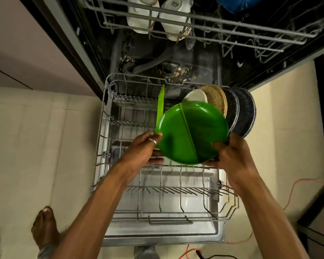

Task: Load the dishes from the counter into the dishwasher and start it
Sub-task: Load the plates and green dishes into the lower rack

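loading lower rack point(103, 116) | left hand point(148, 144), right hand point(230, 152) gripping green plates point(191, 131) by opposite rims | tilting upright, aiming between tines advisable

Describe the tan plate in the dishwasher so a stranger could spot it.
In the pulled-out lower rack, find the plates standing at its far right. The tan plate sits between a smaller white plate and two dark speckled plates, the only straw-coloured one.

Both bare forearms rise from the bottom edge to mid-frame, where the left hand point(148, 146) and right hand point(230, 152) clasp opposite rims of the green plates point(185, 131).
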Motion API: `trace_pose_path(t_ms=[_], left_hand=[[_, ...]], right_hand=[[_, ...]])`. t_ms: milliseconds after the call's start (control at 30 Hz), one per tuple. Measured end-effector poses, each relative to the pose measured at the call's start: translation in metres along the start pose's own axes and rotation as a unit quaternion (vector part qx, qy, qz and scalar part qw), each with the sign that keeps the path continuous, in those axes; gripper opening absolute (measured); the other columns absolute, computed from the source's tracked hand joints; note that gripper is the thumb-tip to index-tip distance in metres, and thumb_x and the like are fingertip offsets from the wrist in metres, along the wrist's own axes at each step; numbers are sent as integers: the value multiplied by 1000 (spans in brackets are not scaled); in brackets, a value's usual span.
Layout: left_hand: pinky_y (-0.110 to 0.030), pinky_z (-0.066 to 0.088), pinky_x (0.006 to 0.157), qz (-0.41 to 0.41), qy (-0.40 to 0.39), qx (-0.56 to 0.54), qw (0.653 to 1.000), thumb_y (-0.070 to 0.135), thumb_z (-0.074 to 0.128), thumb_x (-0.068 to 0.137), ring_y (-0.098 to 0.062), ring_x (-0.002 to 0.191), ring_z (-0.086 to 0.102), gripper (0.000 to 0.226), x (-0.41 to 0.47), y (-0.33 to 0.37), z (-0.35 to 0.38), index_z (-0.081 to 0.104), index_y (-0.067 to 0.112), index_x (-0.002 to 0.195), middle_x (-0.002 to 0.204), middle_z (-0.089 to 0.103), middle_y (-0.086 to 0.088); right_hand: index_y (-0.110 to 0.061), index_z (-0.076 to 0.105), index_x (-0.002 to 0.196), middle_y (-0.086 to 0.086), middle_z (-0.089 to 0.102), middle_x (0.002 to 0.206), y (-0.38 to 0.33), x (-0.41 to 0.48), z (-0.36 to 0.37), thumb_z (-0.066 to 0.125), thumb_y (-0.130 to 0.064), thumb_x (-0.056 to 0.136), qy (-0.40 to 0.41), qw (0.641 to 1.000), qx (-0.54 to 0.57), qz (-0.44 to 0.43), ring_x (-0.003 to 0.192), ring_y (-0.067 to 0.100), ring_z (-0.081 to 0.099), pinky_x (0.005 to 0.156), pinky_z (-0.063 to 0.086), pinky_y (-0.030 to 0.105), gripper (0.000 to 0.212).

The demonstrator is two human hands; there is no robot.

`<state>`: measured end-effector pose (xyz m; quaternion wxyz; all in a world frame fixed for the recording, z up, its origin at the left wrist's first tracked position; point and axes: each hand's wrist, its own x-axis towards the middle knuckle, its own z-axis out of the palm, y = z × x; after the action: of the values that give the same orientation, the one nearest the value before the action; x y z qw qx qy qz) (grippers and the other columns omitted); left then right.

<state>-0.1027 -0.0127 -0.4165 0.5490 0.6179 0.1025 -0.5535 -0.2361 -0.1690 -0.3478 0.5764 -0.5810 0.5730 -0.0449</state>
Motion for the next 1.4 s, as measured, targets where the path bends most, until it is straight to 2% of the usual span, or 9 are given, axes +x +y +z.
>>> trace_pose_path(t_ms=[233,333,433,633,767,933,1067,1267,1400], left_hand=[[-37,58,86,22,20,115,993,24,50,106,-20,98,72,14,14,8,-19,62,27,112,112,71,0],[-36,58,85,23,18,117,993,26,50,106,-19,98,72,12,13,5,-23,60,32,102,113,71,0],[-37,58,86,21,10,124,992,27,50,106,-21,101,71,12,12,-1,-27,60,32,102,113,71,1],[-34,58,84,13,10,108,994,23,51,105,-20,101,71,13,9,-6,-32,61,30,102,112,71,0],[-32,59,84,12,12,105,994,23,51,105,-19,101,71,13,8,-5,-33,61,31,102,111,71,1],[-28,58,77,9,19,117,993,26,51,105,-19,101,71,12,9,-5,-35,62,26,110,111,71,1],[-32,59,82,8,25,123,992,26,51,105,-21,102,71,10,9,-6,-37,61,26,104,112,71,-2],[-28,58,77,8,25,129,991,27,51,105,-17,100,71,16,7,-6,-38,61,22,116,113,71,-1],[-29,58,81,3,24,134,991,23,50,105,-19,103,70,12,9,-5,-44,60,24,112,114,70,-1]], right_hand=[[-3,42,113,24,65,98,-37,25,25,54,-12,96,126,914,-334,-190,81,43,62,66,48,39,22],[-13,31,109,0,44,72,-43,43,46,49,-16,103,103,900,-388,-173,56,9,38,41,33,12,19],[-10,37,120,-3,43,73,-35,67,64,42,-18,108,111,898,-399,-146,55,3,32,33,26,16,15],[-4,39,126,9,54,96,-25,82,73,51,-11,101,96,888,-429,-136,78,21,48,64,40,28,29],[-6,41,125,6,51,95,-25,90,79,50,-12,103,106,888,-428,-132,69,14,48,46,25,16,25],[-3,42,129,19,62,120,-28,97,87,49,-9,101,94,901,-406,-119,109,36,61,71,39,28,30],[-2,39,132,11,59,102,-23,100,95,47,-10,104,78,904,-402,-125,80,24,59,54,37,12,31],[0,10,153,26,58,133,8,106,118,48,-11,100,-12,907,-414,-77,118,44,59,94,49,43,66],[-5,0,156,26,53,139,3,113,121,48,-14,101,-34,904,-422,-61,125,45,55,99,45,44,73]])
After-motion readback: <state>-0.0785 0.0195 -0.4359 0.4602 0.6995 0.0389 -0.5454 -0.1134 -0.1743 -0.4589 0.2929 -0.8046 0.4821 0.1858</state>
